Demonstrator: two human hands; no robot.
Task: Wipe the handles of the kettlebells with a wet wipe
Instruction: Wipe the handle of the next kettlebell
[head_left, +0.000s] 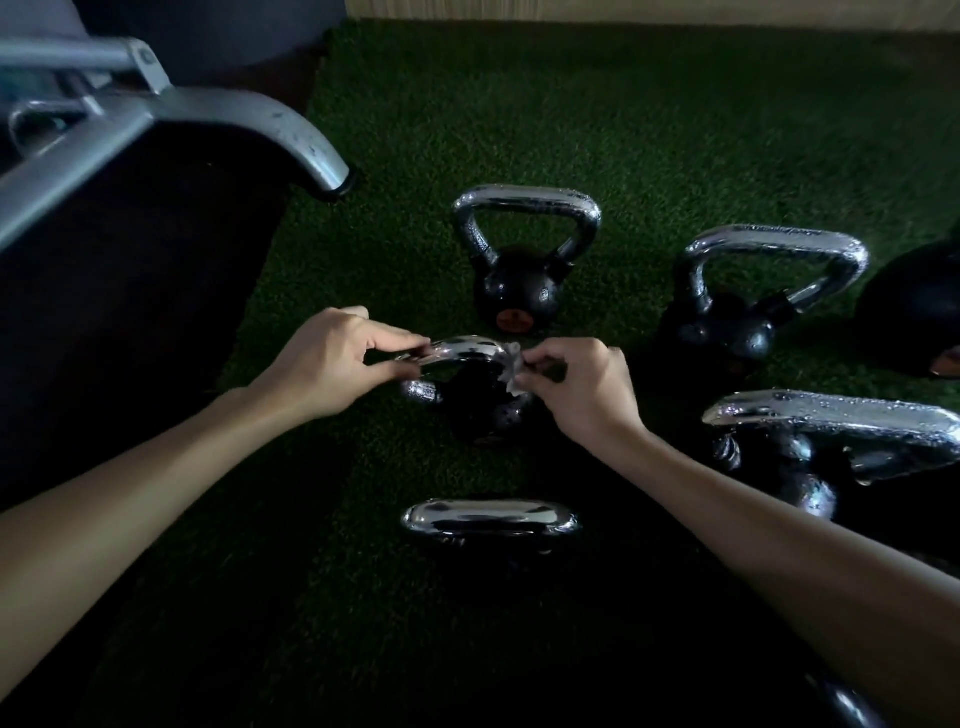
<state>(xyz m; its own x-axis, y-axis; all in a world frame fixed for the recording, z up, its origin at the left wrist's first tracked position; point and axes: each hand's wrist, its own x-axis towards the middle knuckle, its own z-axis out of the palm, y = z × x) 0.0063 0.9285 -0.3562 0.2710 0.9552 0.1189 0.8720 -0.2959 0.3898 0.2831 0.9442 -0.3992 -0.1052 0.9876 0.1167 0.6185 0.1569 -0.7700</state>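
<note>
**A:** Well, we're low over the floor. Green artificial turf (597, 130) covers it in dim light and runs to a pale wooden strip (623, 8) along the far edge.

**B:** Far left, a grey metal frame (249, 117) curves down, and its foot lands on the edge of the turf. A dark mass sits under it.

**A:** Now the action! The middle kettlebell (478, 410) stands on the turf at centre, and both hands are on its chrome handle (462, 349), one at each end.

**B:** The left hand (337, 364) pinches the left bend of that handle between thumb and fingertips.

**A:** And the right hand (576, 395) pinches the crumpled wet wipe (511, 371), pressing it against the right bend.

**B:** Look around them. The far kettlebell (519, 296) stands upright just beyond, with droplets beading its handle.

**A:** The near kettlebell (491, 519) sits between the forearms, and only its shiny handle top catches the light.

**B:** On the right are two right-side kettlebells (727, 327), one behind the other, and their handles are wet too.
</note>
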